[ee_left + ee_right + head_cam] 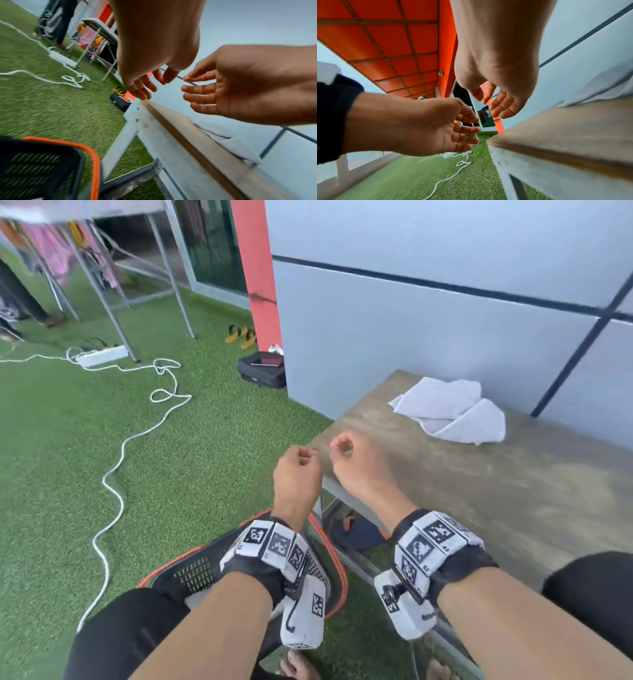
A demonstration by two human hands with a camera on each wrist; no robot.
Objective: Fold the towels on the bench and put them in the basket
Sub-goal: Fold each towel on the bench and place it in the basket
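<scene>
A crumpled white towel (448,409) lies on the wooden bench (479,491) near the grey wall; it also shows as a towel (236,146) in the left wrist view and a blurred towel (599,86) in the right wrist view. Both hands hover side by side at the bench's left end, apart from the towel. My left hand (301,460) is just off the bench corner, my right hand (342,448) just over it. Each has loosely curled fingers and holds nothing, as the left hand (145,86) and right hand (496,102) show. The black basket (191,570) with an orange rim stands on the grass under my left forearm.
A white cable (116,460) snakes over the green turf to a power strip (102,356). A black case (262,369) and yellow sandals (241,334) lie by the orange pillar. Metal table legs (113,313) stand at the back left. The wall (411,320) backs the bench.
</scene>
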